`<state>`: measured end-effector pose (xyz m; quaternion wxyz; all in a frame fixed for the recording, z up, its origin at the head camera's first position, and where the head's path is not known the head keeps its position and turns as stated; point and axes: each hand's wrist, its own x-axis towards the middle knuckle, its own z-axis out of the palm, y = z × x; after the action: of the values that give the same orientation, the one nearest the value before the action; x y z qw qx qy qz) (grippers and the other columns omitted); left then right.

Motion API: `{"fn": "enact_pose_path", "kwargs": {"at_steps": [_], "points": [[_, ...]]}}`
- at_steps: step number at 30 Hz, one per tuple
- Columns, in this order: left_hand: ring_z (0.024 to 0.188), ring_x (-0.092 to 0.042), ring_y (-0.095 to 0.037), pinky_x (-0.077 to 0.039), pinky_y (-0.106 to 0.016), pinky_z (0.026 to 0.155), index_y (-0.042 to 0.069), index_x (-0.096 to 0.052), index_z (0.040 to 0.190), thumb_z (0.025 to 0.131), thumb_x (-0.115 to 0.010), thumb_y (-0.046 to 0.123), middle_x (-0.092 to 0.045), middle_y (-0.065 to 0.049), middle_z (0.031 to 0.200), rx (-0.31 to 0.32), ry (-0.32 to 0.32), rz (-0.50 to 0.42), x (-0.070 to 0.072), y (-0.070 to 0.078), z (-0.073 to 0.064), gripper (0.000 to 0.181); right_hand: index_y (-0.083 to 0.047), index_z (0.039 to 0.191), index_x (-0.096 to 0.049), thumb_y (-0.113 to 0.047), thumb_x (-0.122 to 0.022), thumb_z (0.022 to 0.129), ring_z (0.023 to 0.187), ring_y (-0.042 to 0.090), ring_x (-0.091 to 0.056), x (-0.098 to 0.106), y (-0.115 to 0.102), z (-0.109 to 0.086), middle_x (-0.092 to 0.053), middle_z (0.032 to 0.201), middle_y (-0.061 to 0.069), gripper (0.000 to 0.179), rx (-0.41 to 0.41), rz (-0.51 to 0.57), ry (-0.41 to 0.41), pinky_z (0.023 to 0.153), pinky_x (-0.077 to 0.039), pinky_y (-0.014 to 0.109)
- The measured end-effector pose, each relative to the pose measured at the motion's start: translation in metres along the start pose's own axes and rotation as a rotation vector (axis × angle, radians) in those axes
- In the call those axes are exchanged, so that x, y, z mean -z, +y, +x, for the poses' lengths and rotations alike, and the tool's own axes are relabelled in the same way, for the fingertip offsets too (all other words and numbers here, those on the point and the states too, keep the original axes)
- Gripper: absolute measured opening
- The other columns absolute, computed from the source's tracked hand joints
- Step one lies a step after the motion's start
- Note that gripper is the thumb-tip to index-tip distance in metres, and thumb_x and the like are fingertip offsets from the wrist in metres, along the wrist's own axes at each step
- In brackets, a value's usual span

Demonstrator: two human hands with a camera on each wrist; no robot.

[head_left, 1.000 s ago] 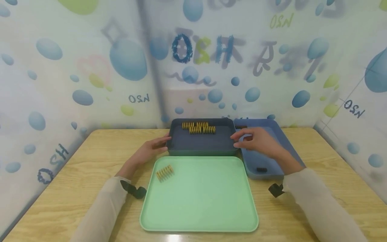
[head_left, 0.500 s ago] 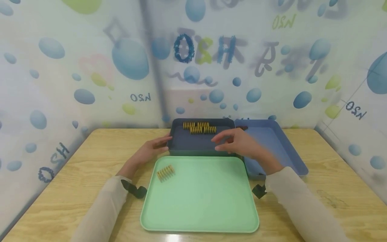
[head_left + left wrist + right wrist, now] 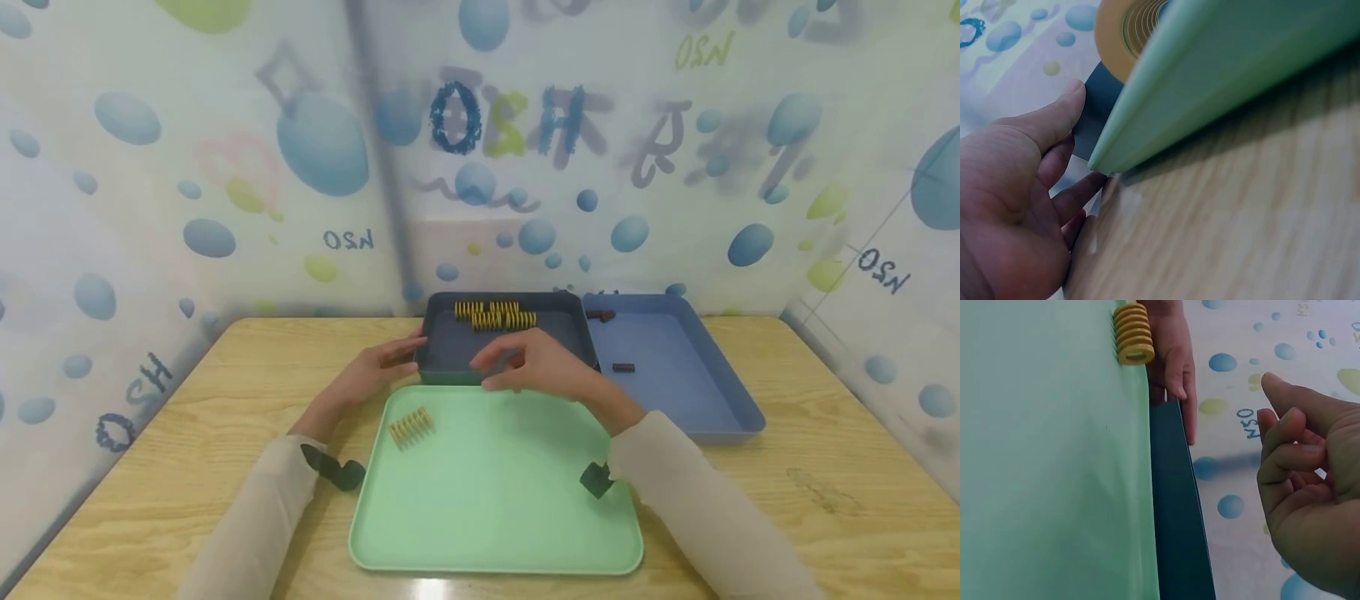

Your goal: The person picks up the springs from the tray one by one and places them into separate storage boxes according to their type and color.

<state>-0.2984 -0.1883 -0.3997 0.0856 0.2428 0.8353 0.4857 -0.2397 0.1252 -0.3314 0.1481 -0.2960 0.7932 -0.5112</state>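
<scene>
A yellow spring (image 3: 411, 427) lies in the upper left of the green tray (image 3: 495, 492). Several yellow springs (image 3: 495, 315) sit along the back of the dark tray (image 3: 450, 354) behind it. My left hand (image 3: 367, 377) touches the dark tray's left end, its fingers fairly straight. My right hand (image 3: 536, 367) hovers around the border between the two trays, fingers loosely bent. The right wrist view shows nothing between the thumb and fingers of that right hand (image 3: 1310, 469); a yellow spring (image 3: 1134, 334) appears at the green tray's edge.
A blue tray (image 3: 675, 358) adjoins the dark tray on the right. It holds a small black spring (image 3: 623, 367) and a dark brown piece (image 3: 600, 316) at the back left. A printed wall covering (image 3: 480, 225) rises behind the wooden table (image 3: 810, 442).
My right hand has moved left from the blue tray's edge, across the dark tray, to the green tray's back edge. The left hand stays put. The black spring there has come into view.
</scene>
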Motion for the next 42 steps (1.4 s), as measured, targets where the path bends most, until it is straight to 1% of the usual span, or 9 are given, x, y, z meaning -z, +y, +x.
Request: {"fn": "enact_pose_path", "kwargs": {"at_steps": [5, 9, 12, 17, 21, 26, 33, 40, 42], "points": [[0.134, -0.038, -0.026, -0.019, -0.050, 0.112, 0.016, -0.047, 0.143, 0.096, -0.059, 0.020, -0.034, 0.003, 0.152, 0.003, -0.002, 0.005, 0.001, 0.001, -0.001, 0.048, -0.019, 0.113, -0.070, -0.026, -0.076, 0.083, 0.078, 0.046, -0.058, -0.014, 0.001, 0.014, -0.066, 0.113, 0.003, 0.031, 0.014, 0.043, -0.048, 0.068, -0.051, 0.056], [0.133, -0.039, -0.028, -0.019, -0.051, 0.112, 0.013, -0.046, 0.143, 0.097, -0.059, 0.017, -0.033, 0.000, 0.152, 0.000, 0.007, 0.011, 0.000, 0.004, -0.003, 0.048, -0.014, 0.117, -0.068, -0.026, -0.076, 0.084, 0.080, 0.044, -0.060, -0.027, 0.005, 0.022, -0.065, 0.118, 0.008, 0.036, 0.020, 0.080, -0.095, 0.071, -0.052, 0.053], [0.132, -0.040, -0.030, -0.019, -0.051, 0.112, 0.009, -0.045, 0.143, 0.096, -0.058, 0.013, -0.033, -0.004, 0.152, -0.002, 0.005, 0.015, 0.000, 0.013, -0.007, 0.048, -0.010, 0.118, -0.067, -0.024, -0.076, 0.083, 0.079, 0.040, -0.061, -0.037, 0.009, 0.026, -0.064, 0.119, 0.010, 0.039, 0.026, 0.097, -0.125, 0.071, -0.053, 0.049], [0.132, -0.041, -0.031, -0.023, -0.050, 0.111, 0.005, -0.045, 0.142, 0.096, -0.059, 0.010, -0.032, -0.009, 0.152, -0.023, -0.012, 0.021, 0.001, 0.032, -0.013, 0.048, -0.010, 0.118, -0.068, -0.023, -0.076, 0.084, 0.070, 0.037, -0.061, -0.049, 0.013, 0.032, -0.066, 0.116, 0.007, 0.037, 0.054, 0.078, -0.144, 0.066, -0.053, 0.043], [0.132, -0.040, -0.032, -0.024, -0.051, 0.110, 0.004, -0.045, 0.142, 0.096, -0.059, 0.011, -0.032, -0.011, 0.152, -0.039, -0.012, 0.028, 0.000, 0.035, -0.014, 0.048, -0.010, 0.117, -0.068, -0.023, -0.075, 0.085, 0.068, 0.032, -0.063, -0.058, 0.016, 0.037, -0.066, 0.117, 0.004, 0.036, 0.053, 0.089, -0.165, 0.063, -0.053, 0.040], [0.132, -0.041, -0.031, -0.024, -0.050, 0.110, 0.005, -0.045, 0.142, 0.096, -0.059, 0.012, -0.032, -0.009, 0.152, -0.035, -0.018, 0.011, -0.001, 0.034, -0.012, 0.048, -0.012, 0.117, -0.068, -0.025, -0.075, 0.084, 0.080, 0.023, -0.069, -0.065, 0.020, 0.041, -0.065, 0.119, -0.001, 0.036, 0.027, 0.093, -0.172, 0.064, -0.055, 0.038], [0.132, -0.040, -0.032, -0.024, -0.050, 0.110, 0.004, -0.046, 0.141, 0.096, -0.059, 0.010, -0.032, -0.010, 0.152, -0.034, -0.013, 0.015, -0.001, 0.033, -0.011, 0.048, -0.017, 0.119, -0.068, -0.027, -0.076, 0.084, 0.084, 0.019, -0.068, -0.071, 0.027, 0.043, -0.064, 0.119, -0.009, 0.038, 0.007, 0.081, -0.168, 0.067, -0.055, 0.037], [0.133, -0.040, -0.027, -0.022, -0.049, 0.111, 0.013, -0.046, 0.143, 0.096, -0.060, 0.018, -0.032, 0.002, 0.152, -0.034, 0.001, 0.015, -0.001, -0.003, 0.000, 0.049, -0.019, 0.120, -0.067, -0.026, -0.077, 0.083, 0.090, 0.016, -0.067, -0.073, 0.033, 0.044, -0.064, 0.120, -0.010, 0.039, -0.015, 0.086, -0.140, 0.068, -0.056, 0.037], [0.132, -0.040, -0.026, -0.023, -0.049, 0.111, 0.014, -0.047, 0.142, 0.095, -0.061, 0.020, -0.034, 0.003, 0.152, -0.038, 0.006, 0.020, 0.000, -0.003, -0.001, 0.049, -0.019, 0.122, -0.066, -0.025, -0.077, 0.083, 0.095, 0.015, -0.066, -0.074, 0.033, 0.045, -0.064, 0.120, -0.008, 0.041, -0.002, 0.084, -0.139, 0.070, -0.056, 0.036]]}}
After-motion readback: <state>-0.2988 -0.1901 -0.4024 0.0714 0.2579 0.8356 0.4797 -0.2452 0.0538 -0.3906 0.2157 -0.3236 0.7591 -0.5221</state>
